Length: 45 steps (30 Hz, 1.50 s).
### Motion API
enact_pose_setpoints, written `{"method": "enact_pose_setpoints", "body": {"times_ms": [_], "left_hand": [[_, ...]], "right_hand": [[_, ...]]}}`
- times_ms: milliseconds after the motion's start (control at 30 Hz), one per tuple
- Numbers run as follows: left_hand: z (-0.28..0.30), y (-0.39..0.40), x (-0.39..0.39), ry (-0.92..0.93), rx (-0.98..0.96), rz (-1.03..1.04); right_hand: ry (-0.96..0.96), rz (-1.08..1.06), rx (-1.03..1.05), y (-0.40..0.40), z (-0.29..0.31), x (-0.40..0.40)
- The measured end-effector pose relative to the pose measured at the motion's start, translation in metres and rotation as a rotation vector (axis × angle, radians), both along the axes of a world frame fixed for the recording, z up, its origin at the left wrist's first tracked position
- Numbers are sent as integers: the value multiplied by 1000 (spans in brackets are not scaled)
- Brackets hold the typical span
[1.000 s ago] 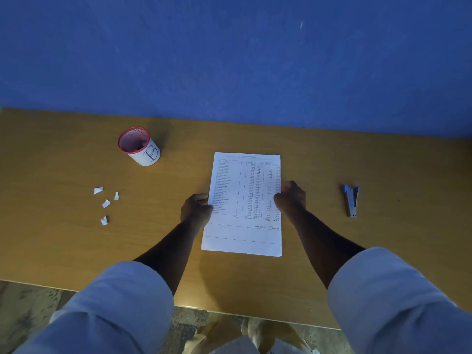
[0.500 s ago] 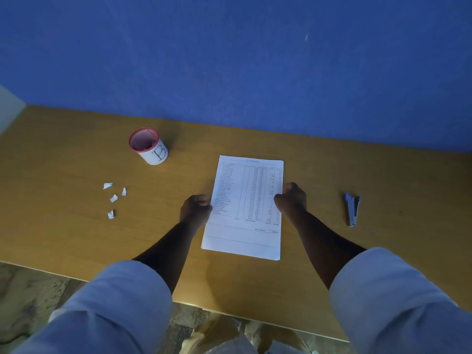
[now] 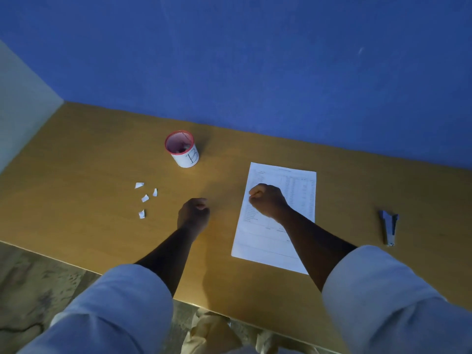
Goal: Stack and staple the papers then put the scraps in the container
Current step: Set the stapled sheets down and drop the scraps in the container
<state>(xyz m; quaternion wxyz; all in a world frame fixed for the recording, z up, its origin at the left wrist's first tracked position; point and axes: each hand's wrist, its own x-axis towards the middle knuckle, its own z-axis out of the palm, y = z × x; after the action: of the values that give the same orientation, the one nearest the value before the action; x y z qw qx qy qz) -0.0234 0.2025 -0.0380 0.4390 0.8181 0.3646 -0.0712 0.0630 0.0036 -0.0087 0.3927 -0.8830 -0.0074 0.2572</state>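
With both hands curled empty, left hand (image 3: 193, 216) near the light, flimsy scraps (image 3: 145, 198) at left, best pinched singly.

On the tan wooden table (image 3: 344, 180) lay four small torn white paper scraps (image 3: 145, 198), clustered at about nine o'clock from its middle. One white cylindrical container with a red rim and a letter B (image 3: 182, 149) stood at eleven o'clock. One white printed paper stack (image 3: 293, 185) lay near the centre, its sheet count unreadable. One grey-blue metal stapler (image 3: 389, 227) lay at three o'clock.
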Motion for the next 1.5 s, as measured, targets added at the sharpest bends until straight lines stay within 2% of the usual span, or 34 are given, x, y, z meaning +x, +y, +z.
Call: {"method": "enact_pose_setpoints", "body": {"times_ms": [200,467,767,867,1133,1500], "left_hand": [[-1,69,-1,-55,83,57],[-9,163,-1,-131,203,51],[-30,222,1,-68,270,-161],[-35,235,3,-64,293,-263],[-32,251,7,-94,242,-321],[-33,253,9,-109,311,-403]], "right_hand": [[-4,127,10,84,-11,-2],[-5,151,26,184,-26,-2],[-102,338,-77,261,-42,2],[-161,402,-92,277,-47,-1],[-239,484,-173,300,-57,-7],[-315,465,-234,303,-60,-7]]}}
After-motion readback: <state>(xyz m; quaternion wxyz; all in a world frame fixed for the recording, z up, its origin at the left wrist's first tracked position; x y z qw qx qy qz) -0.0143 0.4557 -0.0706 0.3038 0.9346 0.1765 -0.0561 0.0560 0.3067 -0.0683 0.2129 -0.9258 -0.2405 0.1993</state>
